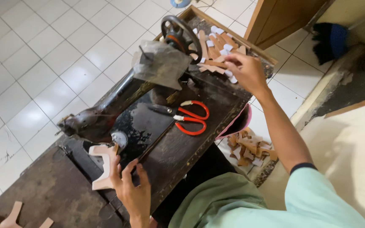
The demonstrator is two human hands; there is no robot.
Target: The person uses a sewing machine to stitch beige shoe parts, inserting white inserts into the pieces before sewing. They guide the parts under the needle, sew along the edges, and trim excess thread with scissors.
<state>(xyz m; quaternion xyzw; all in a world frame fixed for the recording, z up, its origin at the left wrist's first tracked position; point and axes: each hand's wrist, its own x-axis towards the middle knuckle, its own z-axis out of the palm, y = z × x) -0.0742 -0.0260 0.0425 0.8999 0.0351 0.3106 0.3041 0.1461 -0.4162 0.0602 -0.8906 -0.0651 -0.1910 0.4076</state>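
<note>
My left hand (pixel 132 188) rests on the dark sewing table (pixel 182 147), its fingers holding a pale pink cut piece (pixel 104 165) that lies under the needle of the black sewing machine (pixel 119 97). My right hand (pixel 246 72) reaches to the far end of the table, fingers pinching one of several tan and white cut pieces (pixel 216 46) piled there. The machine's handwheel (pixel 178 31) stands just left of that pile.
Red-handled scissors (pixel 189 117) lie on the table behind the machine. A heap of tan scraps (pixel 250 147) sits on the tiled floor by a pink bowl rim (pixel 235 124). More pale pieces (pixel 9 217) lie at the table's near left corner. A wooden door (pixel 279 19) stands beyond.
</note>
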